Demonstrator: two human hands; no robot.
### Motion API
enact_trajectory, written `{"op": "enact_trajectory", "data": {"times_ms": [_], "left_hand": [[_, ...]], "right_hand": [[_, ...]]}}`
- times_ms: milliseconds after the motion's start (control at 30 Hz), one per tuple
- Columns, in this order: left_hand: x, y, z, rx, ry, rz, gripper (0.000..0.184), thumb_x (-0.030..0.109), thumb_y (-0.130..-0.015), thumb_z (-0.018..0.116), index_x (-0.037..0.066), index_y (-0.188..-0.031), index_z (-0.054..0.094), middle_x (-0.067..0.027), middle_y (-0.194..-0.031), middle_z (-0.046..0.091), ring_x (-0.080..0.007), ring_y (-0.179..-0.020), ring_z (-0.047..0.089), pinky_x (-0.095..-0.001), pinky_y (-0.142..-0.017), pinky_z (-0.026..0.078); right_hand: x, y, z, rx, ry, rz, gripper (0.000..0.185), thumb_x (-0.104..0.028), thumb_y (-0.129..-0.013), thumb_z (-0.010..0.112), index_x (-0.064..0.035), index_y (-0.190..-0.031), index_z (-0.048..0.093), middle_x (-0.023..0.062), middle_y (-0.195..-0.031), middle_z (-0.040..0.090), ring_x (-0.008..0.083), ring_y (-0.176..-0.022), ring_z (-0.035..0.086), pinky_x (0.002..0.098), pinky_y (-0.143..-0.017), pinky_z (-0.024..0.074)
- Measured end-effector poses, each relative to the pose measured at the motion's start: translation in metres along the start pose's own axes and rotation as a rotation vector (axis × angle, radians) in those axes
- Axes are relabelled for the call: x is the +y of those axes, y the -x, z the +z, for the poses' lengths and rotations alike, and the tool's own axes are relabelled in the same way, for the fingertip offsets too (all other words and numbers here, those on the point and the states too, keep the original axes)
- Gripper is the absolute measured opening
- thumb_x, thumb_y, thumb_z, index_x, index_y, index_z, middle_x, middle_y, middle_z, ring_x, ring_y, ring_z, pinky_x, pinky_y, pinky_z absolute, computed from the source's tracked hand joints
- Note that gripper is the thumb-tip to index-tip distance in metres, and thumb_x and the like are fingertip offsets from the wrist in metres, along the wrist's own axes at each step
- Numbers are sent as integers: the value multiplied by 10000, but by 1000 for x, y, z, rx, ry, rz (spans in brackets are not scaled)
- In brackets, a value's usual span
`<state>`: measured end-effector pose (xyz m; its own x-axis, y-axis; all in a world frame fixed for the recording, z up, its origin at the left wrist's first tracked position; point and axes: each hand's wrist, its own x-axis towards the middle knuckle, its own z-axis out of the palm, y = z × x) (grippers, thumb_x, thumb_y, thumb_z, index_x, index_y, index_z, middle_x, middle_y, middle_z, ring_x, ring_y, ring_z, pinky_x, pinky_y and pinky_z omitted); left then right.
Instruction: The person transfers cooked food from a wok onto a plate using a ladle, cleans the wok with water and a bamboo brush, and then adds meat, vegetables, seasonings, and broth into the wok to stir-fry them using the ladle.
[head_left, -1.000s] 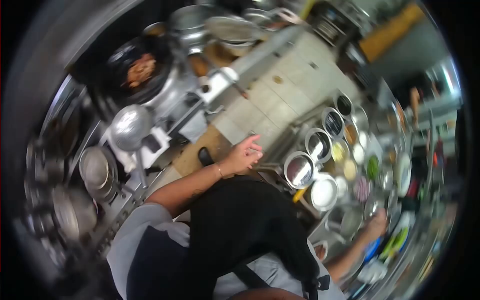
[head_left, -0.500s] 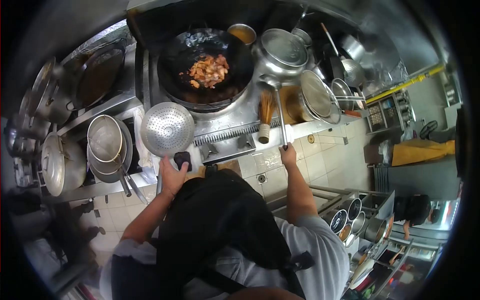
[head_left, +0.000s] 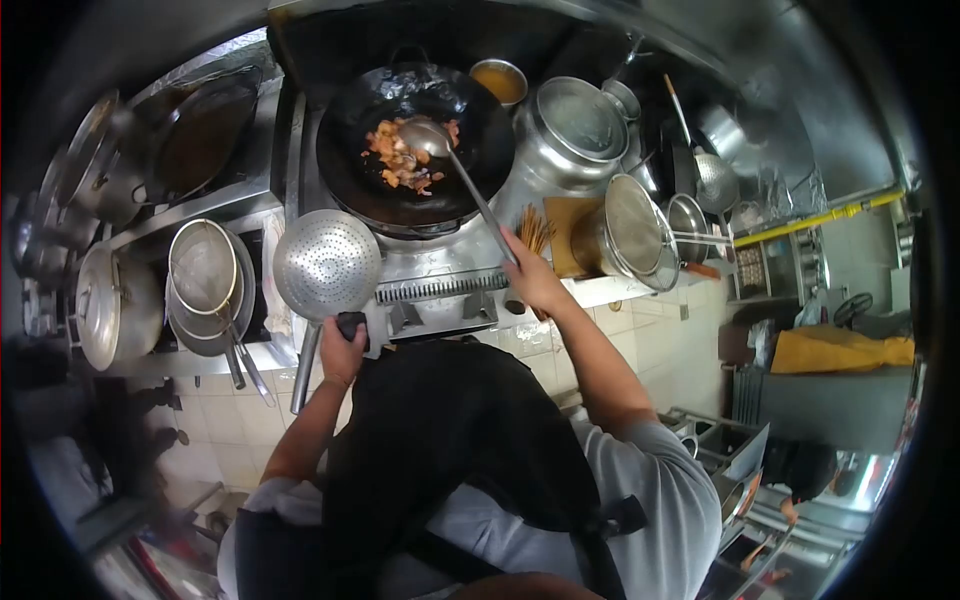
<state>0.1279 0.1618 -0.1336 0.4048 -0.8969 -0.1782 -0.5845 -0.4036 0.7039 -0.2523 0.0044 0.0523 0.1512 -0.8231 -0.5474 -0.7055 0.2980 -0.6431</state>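
A black wok (head_left: 350, 180) holds chopped reddish-brown food (head_left: 390, 150). The bowl of a metal ladle (head_left: 478, 196) rests on that food, and my right hand (head_left: 537, 275) is closed round its handle. Low at the counter's front edge, my left hand (head_left: 343, 352) is closed on a dark cloth (head_left: 351, 325), beside the handle of a perforated skimmer (head_left: 327, 262). Under my right hand a bamboo brush (head_left: 537, 232) shows in part.
Right of the wok are a lidded metal pot (head_left: 582, 120), a bowl of orange liquid (head_left: 498, 80) and a pot with strainers (head_left: 634, 225). Strainers (head_left: 203, 268) and a lidded pot (head_left: 97, 305) stand at left. Another person's arm (head_left: 790, 511) shows at lower right.
The ladle has moved from the counter's right side into the wok, with my right hand moving up and left. My left hand has closed on the dark cloth.
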Motion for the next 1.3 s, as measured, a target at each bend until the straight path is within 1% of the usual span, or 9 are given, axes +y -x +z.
{"op": "enact_trajectory", "data": {"times_ms": [100, 233, 300, 500, 633, 900, 1067, 1133, 1300], "left_hand": [[21, -2, 5, 136, 656, -8, 495, 223, -933, 814, -3, -1321, 606, -112, -1154, 728, -280, -1047, 720, -400, -930, 574], [92, -1, -23, -235, 1312, -437, 472, 357, -969, 720, 67, -1332, 638, -74, -1188, 730, -231, -993, 709, -383, -910, 584], [125, -8, -20, -275, 1348, -438, 463, 393, -986, 674, 77, -1323, 640, -95, -1163, 746, -256, -949, 718, -404, -853, 593], [175, -54, 10, -328, 1212, -427, 388, 473, -1018, 639, 96, -1109, 667, -81, -853, 707, -239, -664, 671, -330, -546, 517], [194, -97, 39, -368, 1184, -516, 483, 640, -1007, 618, 161, -953, 648, -26, -737, 637, -171, -534, 600, -284, -435, 452], [195, -148, 95, -401, 1213, -632, 191, 323, -959, 718, 154, -1009, 645, -68, -797, 637, -206, -590, 607, -263, -423, 432], [222, -65, 27, -172, 1358, -664, 115, 227, -961, 676, 130, -968, 614, -50, -786, 574, -169, -555, 524, -262, -406, 362], [219, -55, 3, -300, 1343, -679, 145, 239, -943, 674, 107, -916, 619, -44, -799, 568, -163, -626, 540, -292, -428, 400], [167, -125, 72, -444, 1385, -501, 107, 203, -942, 668, 104, -925, 634, -43, -837, 570, -154, -610, 523, -283, -419, 343]], "right_hand": [[20, -79, -5, 383, 227, -668, 715, -143, -1052, 597, -225, -1707, 324, 339, -1193, 733, 480, -1051, 746, 505, -966, 569], [-32, -60, -23, 124, -116, -98, 722, -118, -1035, 578, -170, -1702, 308, 393, -1079, 705, 557, -1033, 690, 548, -942, 557], [-4, -87, -12, 198, 235, -517, 725, -122, -1035, 589, -181, -1704, 315, 380, -1059, 716, 528, -991, 718, 532, -902, 574], [14, -56, -42, -31, 53, -503, 717, -149, -1021, 636, -263, -1678, 376, 311, -1196, 723, 534, -1072, 693, 559, -951, 559], [-20, -101, -41, 190, 273, -534, 709, -177, -1023, 632, -267, -1677, 372, 329, -1152, 726, 551, -1040, 690, 580, -962, 551], [-14, -4, -1, 158, 484, -342, 837, -124, -983, 620, -281, -1715, 245, 368, -974, 714, 560, -929, 700, 622, -859, 556], [-9, 128, -60, 27, 345, -561, 862, -29, -993, 666, -300, -1718, 286, 286, -1288, 717, 495, -935, 729, 518, -880, 585], [-16, 157, -73, -189, 347, -326, 864, -20, -990, 657, -287, -1721, 282, 251, -1306, 723, 479, -996, 724, 514, -928, 576], [46, 33, 11, 130, 394, -410, 757, -136, -1023, 630, -277, -1699, 321, 323, -938, 723, 514, -856, 711, 591, -831, 561]]}}
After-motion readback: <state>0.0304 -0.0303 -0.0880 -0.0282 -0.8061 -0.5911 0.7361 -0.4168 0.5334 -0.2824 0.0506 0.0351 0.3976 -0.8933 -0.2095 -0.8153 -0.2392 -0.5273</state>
